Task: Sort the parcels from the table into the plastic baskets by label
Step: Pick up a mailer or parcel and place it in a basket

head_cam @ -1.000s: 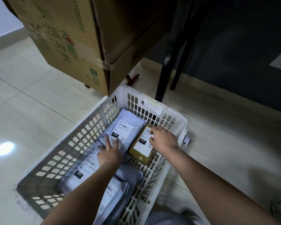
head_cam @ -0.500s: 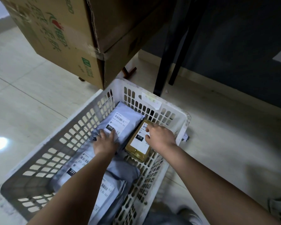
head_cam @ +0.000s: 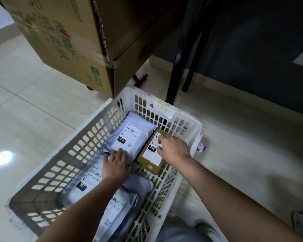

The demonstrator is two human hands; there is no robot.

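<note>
"010" on grey bag (head_cam: 129, 135) & brown box (head_cam: 151, 151); "231" on 2nd bag (head_cam: 85, 182).

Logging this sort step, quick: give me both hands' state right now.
Left hand: open, fingers flat on the grey 010 mailer.
Right hand: fingers curled on the brown 010 box; grip or press cannot be told.

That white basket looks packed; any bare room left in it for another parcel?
Yes: the basket floor shows bare along its left wall, beside the 231 bag. The right side is crowded: the left hand presses the grey 010 bag, the right hand touches the brown box.
</note>
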